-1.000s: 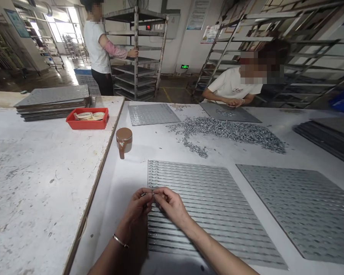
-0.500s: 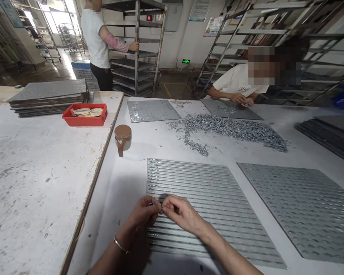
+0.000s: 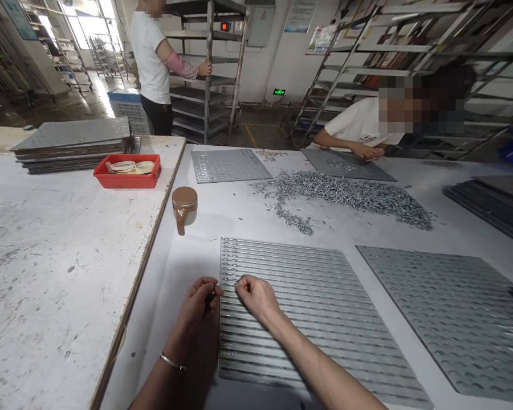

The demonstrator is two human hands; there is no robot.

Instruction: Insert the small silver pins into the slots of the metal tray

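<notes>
My left hand (image 3: 200, 304) rests at the left edge of a ribbed metal tray (image 3: 308, 307) filled with rows of small metal parts. Its fingers are curled and pinch a small dark piece. My right hand (image 3: 256, 296) lies on the tray's near left part, its fingertips pinched together and pressing down on a row. What they pinch is too small to make out. The two hands are a little apart. A heap of loose small metal parts (image 3: 342, 193) lies beyond the tray.
A second tray (image 3: 448, 313) lies to the right, a brown cup (image 3: 184, 206) to the left. A red bin (image 3: 127, 171) and stacked trays (image 3: 72, 145) sit on the left table. One seated person (image 3: 363, 134) works opposite; another stands at a rack (image 3: 209, 68).
My hands were joined over the tray; now they have parted. The left sits at the tray's edge and the right has moved up onto a row.
</notes>
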